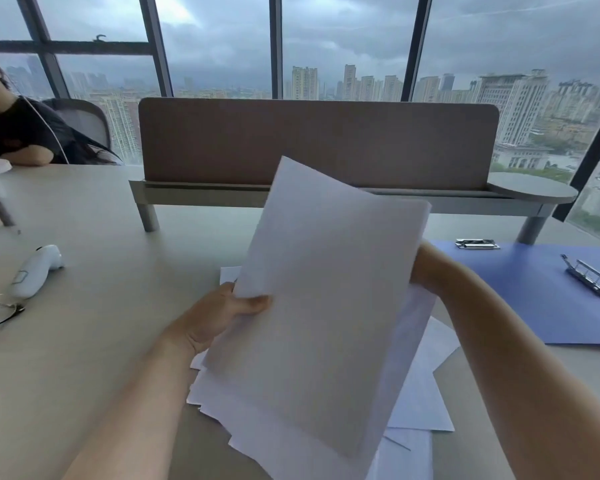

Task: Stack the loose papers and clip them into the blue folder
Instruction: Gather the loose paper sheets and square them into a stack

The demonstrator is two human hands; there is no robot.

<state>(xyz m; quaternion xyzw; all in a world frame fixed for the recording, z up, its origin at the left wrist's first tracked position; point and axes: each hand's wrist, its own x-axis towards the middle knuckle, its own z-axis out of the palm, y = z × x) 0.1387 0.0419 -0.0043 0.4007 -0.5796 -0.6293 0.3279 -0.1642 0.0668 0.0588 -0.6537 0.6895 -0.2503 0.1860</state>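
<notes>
Item: sheaf of papers [323, 299], lifted above the counter [94, 327], tilted. Left hand [222, 317] pinches its left edge, thumb on top. Right hand [426, 268] holds the right edge, fingers hidden, probably curled behind. More loose sheets [420, 393] lie beneath, near. Blue folder [520, 292] open, right, clip [591, 280] raised. Advice: tap edges square before adding the rest.

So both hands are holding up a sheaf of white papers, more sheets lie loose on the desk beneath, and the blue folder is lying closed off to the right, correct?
Not quite: the blue folder lies open, its metal clip exposed on the inside, as the head view shows. The rest stands: the left hand and right hand hold up the sheaf of white papers, with loose sheets on the desk beneath.
</notes>
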